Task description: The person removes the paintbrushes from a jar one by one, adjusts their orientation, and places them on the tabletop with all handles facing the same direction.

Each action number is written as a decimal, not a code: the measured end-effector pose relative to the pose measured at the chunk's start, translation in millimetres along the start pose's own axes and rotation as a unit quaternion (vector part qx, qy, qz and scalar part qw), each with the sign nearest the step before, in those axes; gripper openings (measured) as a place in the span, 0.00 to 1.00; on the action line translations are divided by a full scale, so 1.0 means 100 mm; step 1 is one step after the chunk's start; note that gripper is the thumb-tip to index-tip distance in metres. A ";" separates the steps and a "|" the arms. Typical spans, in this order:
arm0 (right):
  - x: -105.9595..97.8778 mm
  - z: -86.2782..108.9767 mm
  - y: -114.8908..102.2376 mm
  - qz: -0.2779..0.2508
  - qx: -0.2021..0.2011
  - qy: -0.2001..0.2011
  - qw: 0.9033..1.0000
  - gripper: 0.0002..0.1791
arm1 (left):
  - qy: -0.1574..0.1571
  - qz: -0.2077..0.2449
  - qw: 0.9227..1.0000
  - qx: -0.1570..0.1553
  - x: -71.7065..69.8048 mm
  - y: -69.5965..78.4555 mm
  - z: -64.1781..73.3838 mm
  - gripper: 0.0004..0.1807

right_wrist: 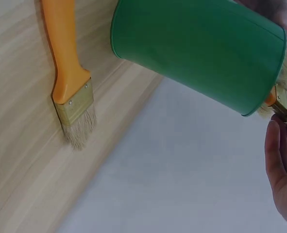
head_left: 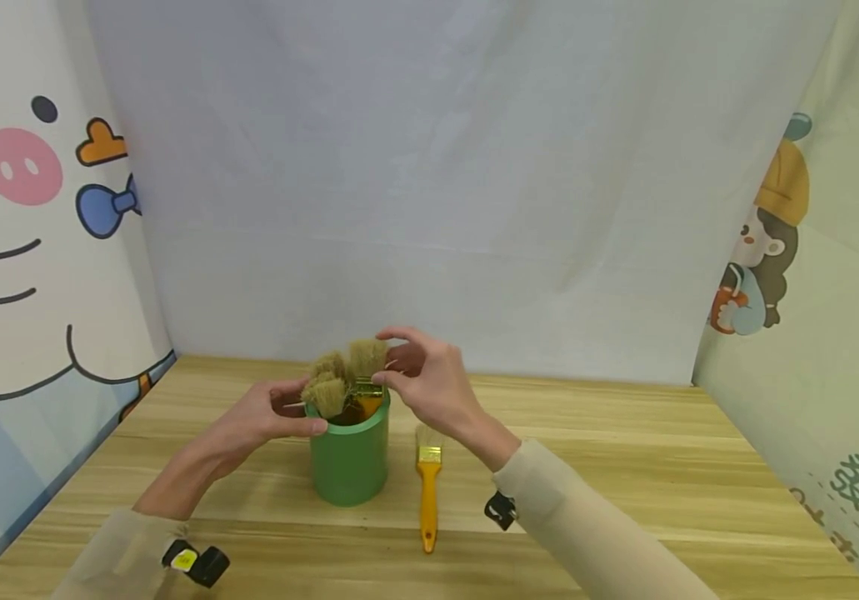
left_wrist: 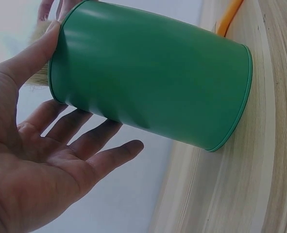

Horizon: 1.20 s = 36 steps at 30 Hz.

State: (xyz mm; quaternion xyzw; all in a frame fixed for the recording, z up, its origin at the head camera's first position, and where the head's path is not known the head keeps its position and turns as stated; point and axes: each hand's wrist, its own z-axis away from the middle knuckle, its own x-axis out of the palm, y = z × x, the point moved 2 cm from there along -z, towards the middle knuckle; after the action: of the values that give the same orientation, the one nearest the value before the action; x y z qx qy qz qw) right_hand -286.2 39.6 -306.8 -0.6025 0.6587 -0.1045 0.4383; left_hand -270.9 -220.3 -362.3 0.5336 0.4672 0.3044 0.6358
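A green cylindrical container stands upright on the table in the head view. Bristle ends of several paintbrushes stick up from its mouth. My left hand holds the container by its upper part, thumb at the near rim and fingers along the far side; the left wrist view shows them spread against the green wall. At the right of the rim, my right hand pinches one paintbrush near its metal band, bristles up. The orange handle of that brush goes down into the container, where its lower end is hidden.
Right of the container, another paintbrush with an orange handle lies flat on the wooden table, bristles pointing away. A pale cloth hangs behind the table, with printed cloths at both sides.
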 end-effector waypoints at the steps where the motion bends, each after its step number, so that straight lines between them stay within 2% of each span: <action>1: -0.01 0.00 -0.01 0.001 -0.003 0.003 1.000 0.24 | -0.001 0.001 1.000 0.001 0.00 0.00 0.00 0.53; 27: -0.36 -0.15 -0.35 -0.025 -0.065 0.049 0.996 0.25 | -0.007 0.004 1.000 0.002 0.01 0.01 0.00 0.53; 36: -0.50 -0.16 -0.49 -0.049 -0.086 0.067 0.993 0.25 | -0.004 -0.001 1.000 -0.003 0.00 0.00 0.02 0.53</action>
State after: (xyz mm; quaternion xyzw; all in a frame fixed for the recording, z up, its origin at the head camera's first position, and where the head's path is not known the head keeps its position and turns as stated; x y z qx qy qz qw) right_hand -268.1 65.7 -241.8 -0.6611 0.6627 -0.1094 0.3343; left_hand -269.3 -220.9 -362.2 0.5330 0.4640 0.3027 0.6395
